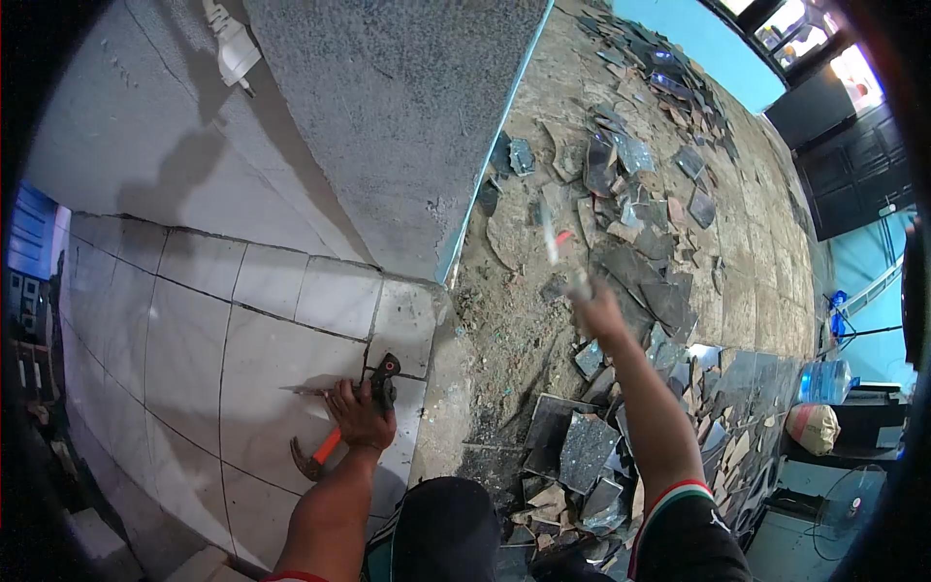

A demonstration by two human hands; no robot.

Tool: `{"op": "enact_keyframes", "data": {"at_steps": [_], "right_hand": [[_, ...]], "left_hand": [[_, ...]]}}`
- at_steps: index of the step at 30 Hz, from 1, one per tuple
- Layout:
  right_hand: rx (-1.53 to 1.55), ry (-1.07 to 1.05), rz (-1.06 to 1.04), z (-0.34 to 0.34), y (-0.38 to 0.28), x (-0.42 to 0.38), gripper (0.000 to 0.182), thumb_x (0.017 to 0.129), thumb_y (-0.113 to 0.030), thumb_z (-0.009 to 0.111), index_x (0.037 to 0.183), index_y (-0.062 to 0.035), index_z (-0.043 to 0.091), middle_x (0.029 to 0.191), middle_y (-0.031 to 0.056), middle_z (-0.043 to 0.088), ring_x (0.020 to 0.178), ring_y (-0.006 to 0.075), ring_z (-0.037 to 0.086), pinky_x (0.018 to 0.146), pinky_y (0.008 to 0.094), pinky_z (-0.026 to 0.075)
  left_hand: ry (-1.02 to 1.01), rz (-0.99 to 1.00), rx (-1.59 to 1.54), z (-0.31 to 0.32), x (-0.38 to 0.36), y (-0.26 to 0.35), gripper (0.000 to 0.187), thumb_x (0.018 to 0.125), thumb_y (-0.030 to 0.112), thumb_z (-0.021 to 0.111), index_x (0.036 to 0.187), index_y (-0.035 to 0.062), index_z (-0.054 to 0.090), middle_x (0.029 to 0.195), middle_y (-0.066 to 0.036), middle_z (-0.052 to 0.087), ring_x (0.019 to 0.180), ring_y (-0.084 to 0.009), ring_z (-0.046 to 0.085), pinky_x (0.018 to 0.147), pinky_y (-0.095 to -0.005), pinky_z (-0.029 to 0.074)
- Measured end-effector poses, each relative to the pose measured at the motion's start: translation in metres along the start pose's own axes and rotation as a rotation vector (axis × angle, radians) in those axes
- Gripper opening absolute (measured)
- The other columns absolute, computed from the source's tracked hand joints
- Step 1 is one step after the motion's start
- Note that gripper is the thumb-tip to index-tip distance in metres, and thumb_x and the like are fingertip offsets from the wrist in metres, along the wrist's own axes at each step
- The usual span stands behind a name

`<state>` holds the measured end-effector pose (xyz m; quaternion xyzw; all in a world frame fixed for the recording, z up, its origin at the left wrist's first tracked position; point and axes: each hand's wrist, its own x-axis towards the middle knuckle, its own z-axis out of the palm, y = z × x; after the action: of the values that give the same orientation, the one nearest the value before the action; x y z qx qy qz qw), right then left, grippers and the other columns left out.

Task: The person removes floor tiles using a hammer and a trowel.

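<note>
My left hand (361, 417) presses down on the white tiled ledge, its fingers curled over a black tool (385, 380) with a small red dot at one end. The hand covers much of that tool, so its kind does not show. Just below lies a claw hammer (328, 448) with an orange handle, close to my left wrist. My right hand (598, 315) is closed and raised over the rubble. It grips a long, narrow tool with a pale handle (581, 284); motion blurs it, and a pale streak with a red patch shows ahead of it.
Broken dark tiles (587, 451) and mortar debris cover the floor on the right. A grey pillar (388, 107) rises from the ledge (281, 339). A white plug (233, 48) hangs upper left. A water bottle (824, 381), a sack (813, 427) and a fan (853, 504) stand far right.
</note>
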<state>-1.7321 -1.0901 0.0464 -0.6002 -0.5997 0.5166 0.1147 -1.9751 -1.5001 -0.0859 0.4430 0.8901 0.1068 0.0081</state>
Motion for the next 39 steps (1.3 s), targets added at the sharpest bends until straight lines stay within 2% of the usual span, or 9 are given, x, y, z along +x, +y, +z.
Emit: {"op": "enact_keyframes", "data": {"at_steps": [7,12,13,17,23,29,36,37,39], "right_hand": [[-0.236,-0.438,0.011,0.040,0.063,-0.009,0.061,0.092,-0.030,0.077,0.140,0.0024,0.059,0.088,0.0134,0.072,0.067,0.0173,0.070,0.061,0.0340,0.055],[-0.547,-0.179,-0.104,-0.024,0.044,0.092,0.053,0.090,-0.031,0.074,0.137,-0.0072,0.066,0.091,0.0132,0.074,0.069,0.0209,0.069,0.064,0.0368,0.056],[-0.680,-0.098,-0.256,-0.045,0.055,0.130,0.057,0.088,-0.031,0.075,0.137,-0.0036,0.065,0.098,0.0179,0.076,0.080,0.0256,0.073,0.072,0.0396,0.058],[-0.737,0.296,-0.219,-0.102,0.020,0.197,0.057,0.086,-0.034,0.074,0.128,0.0029,0.067,0.114,0.0260,0.073,0.107,0.0364,0.071,0.096,0.0444,0.053],[-0.364,0.587,-0.316,-0.059,-0.031,0.190,0.047,0.094,-0.038,0.066,0.116,0.0032,0.071,0.092,0.0210,0.073,0.079,0.0278,0.072,0.064,0.0398,0.056],[-0.077,-0.194,-0.189,0.034,-0.024,0.124,0.031,0.097,-0.021,0.068,0.117,0.0036,0.071,0.080,0.0073,0.066,0.058,0.0149,0.060,0.052,0.0333,0.049],[-0.149,-0.111,-0.002,0.022,-0.014,0.179,0.039,0.093,-0.028,0.072,0.115,0.0038,0.071,0.089,0.0143,0.073,0.067,0.0231,0.069,0.057,0.0379,0.055],[-0.399,-0.148,-0.222,0.004,0.004,0.232,0.040,0.092,-0.030,0.073,0.113,0.0041,0.072,0.091,0.0162,0.073,0.069,0.0242,0.070,0.060,0.0393,0.057],[-0.617,-0.071,-0.234,-0.013,-0.030,0.259,0.044,0.089,-0.034,0.073,0.109,0.0045,0.072,0.095,0.0201,0.073,0.074,0.0273,0.072,0.067,0.0420,0.058]], "left_hand": [[0.039,0.002,-0.025,0.001,0.001,0.000,0.072,0.079,0.038,0.070,0.139,0.0050,0.047,0.143,-0.031,0.040,0.142,-0.0500,0.033,0.121,-0.0711,0.012],[0.043,0.025,0.032,-0.002,0.001,0.000,0.073,0.080,0.038,0.069,0.140,0.0035,0.048,0.144,-0.032,0.040,0.141,-0.0512,0.034,0.119,-0.0723,0.016],[0.043,0.028,0.025,-0.002,0.003,0.001,0.074,0.080,0.037,0.069,0.140,0.0016,0.046,0.145,-0.033,0.038,0.142,-0.0528,0.032,0.119,-0.0724,0.014],[0.021,0.049,0.004,-0.004,0.000,0.000,0.077,0.080,0.034,0.070,0.142,-0.0025,0.043,0.149,-0.036,0.034,0.142,-0.0567,0.028,0.119,-0.0732,0.010],[-0.010,0.043,-0.014,0.001,-0.005,-0.005,0.077,0.082,0.034,0.069,0.144,-0.0028,0.041,0.149,-0.039,0.032,0.143,-0.0591,0.026,0.119,-0.0746,0.009],[0.014,0.045,0.037,0.001,0.001,0.000,0.071,0.083,0.034,0.068,0.140,-0.0003,0.046,0.144,-0.036,0.038,0.141,-0.0555,0.031,0.119,-0.0740,0.013],[0.015,0.038,0.031,-0.002,0.001,0.001,0.071,0.082,0.035,0.068,0.140,0.0006,0.046,0.142,-0.034,0.040,0.139,-0.0550,0.034,0.119,-0.0737,0.015],[0.007,0.035,0.021,-0.002,-0.001,0.002,0.072,0.082,0.035,0.068,0.140,0.0006,0.046,0.142,-0.034,0.040,0.139,-0.0551,0.034,0.119,-0.0738,0.015],[-0.012,0.039,0.007,-0.004,0.000,0.000,0.073,0.081,0.035,0.069,0.141,0.0005,0.045,0.143,-0.033,0.039,0.138,-0.0554,0.035,0.118,-0.0740,0.016]]}}
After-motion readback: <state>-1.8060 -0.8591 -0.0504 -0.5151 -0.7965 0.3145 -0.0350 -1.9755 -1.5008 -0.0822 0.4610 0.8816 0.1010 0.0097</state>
